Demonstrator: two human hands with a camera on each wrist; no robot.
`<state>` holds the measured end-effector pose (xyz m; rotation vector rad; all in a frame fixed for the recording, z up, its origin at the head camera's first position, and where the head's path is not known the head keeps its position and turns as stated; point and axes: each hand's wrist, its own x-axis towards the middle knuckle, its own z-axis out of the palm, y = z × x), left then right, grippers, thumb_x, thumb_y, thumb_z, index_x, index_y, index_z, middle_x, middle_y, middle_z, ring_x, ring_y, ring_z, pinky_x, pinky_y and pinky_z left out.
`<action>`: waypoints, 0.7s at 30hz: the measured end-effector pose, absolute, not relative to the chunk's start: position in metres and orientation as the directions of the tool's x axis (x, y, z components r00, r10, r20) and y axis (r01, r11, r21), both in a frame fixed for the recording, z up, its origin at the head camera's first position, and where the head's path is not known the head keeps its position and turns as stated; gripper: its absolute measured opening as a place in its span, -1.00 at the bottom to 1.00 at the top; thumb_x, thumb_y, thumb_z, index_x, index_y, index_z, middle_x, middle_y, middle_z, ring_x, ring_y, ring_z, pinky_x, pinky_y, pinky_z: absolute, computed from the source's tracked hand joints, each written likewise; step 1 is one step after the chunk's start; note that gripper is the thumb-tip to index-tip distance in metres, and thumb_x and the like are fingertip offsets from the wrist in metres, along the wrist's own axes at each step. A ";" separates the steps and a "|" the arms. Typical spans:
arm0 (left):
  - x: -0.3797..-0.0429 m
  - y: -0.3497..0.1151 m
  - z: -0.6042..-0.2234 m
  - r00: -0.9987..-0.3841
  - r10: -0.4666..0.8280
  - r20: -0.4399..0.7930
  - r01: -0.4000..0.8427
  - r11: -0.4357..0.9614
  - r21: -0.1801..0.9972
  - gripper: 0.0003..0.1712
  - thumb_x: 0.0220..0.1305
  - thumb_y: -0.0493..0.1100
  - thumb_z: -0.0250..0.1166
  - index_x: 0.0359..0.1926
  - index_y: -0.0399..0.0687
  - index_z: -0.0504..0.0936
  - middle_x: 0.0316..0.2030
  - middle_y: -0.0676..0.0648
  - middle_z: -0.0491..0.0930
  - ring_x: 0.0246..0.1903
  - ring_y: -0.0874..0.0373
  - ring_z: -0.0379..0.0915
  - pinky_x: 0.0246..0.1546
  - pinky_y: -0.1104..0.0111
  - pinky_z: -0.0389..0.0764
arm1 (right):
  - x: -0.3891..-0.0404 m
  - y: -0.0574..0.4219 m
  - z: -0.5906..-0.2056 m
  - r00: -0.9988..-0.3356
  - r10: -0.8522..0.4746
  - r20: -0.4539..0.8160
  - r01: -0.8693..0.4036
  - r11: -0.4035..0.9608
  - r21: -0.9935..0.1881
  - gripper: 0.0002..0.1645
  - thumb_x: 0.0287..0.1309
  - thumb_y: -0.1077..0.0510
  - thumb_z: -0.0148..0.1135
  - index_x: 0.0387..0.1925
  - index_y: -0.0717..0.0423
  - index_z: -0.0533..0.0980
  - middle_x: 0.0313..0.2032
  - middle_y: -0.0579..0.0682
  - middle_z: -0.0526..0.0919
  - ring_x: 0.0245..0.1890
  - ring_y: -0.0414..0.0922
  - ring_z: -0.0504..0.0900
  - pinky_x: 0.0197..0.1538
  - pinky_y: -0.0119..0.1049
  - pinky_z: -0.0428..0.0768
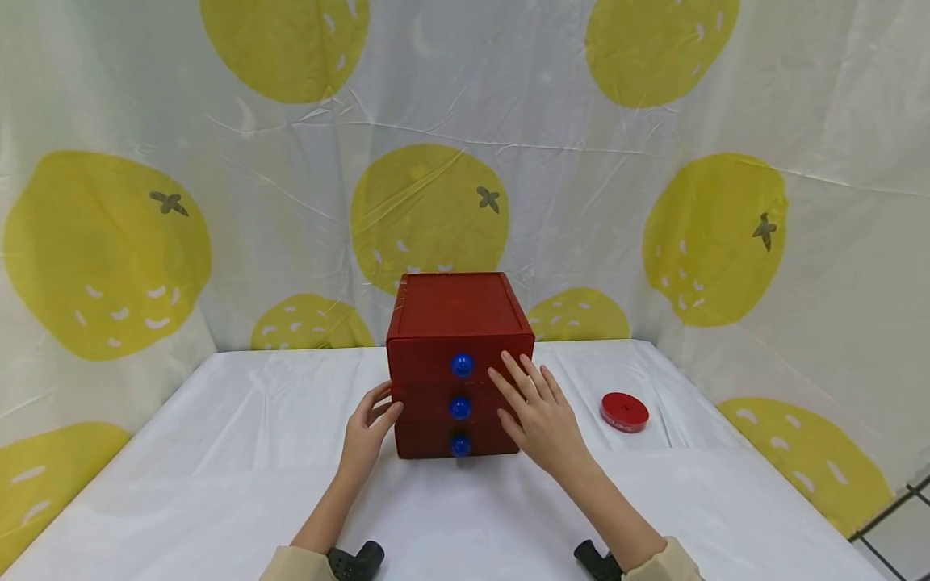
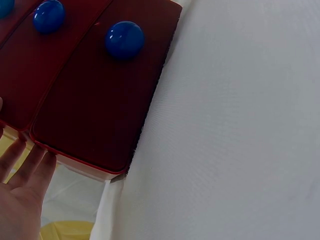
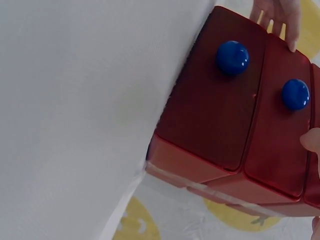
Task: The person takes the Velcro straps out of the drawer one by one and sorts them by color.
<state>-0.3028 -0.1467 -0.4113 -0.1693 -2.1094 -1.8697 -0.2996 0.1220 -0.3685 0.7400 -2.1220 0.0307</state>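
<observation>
A red three-drawer box (image 1: 458, 307) stands on the white-covered table, its drawer fronts toward me. Each drawer has a round blue knob, with the top knob (image 1: 462, 365) nearest the lid. At the box's left side is my left hand (image 1: 365, 432), fingers fairly straight along the side wall and thumb at the front edge. My right hand (image 1: 545, 420) is spread before the right part of the drawer fronts, away from the knobs. Whether its fingertips touch the box cannot be told. In the left wrist view the bottom knob (image 2: 124, 40) shows plainly, and all drawers look closed.
A flat red roll of tape or ribbon (image 1: 624, 411) lies on the table right of the box. The white table cover (image 1: 254, 452) has folds. A curtain printed with yellow fruit (image 1: 429, 210) hangs behind and at both sides.
</observation>
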 end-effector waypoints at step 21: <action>-0.304 -0.147 -0.412 -0.940 -0.114 0.323 0.304 0.155 0.940 -0.48 0.24 -0.06 0.17 0.22 0.05 0.34 0.18 -0.10 0.37 0.11 0.00 0.38 -0.02 0.46 0.45 | -0.300 0.119 -0.372 -0.463 -0.473 0.750 -0.511 0.834 0.211 -0.21 -0.07 0.03 0.30 0.26 -0.02 0.28 0.33 0.06 0.17 0.30 0.06 0.16 0.29 0.03 0.20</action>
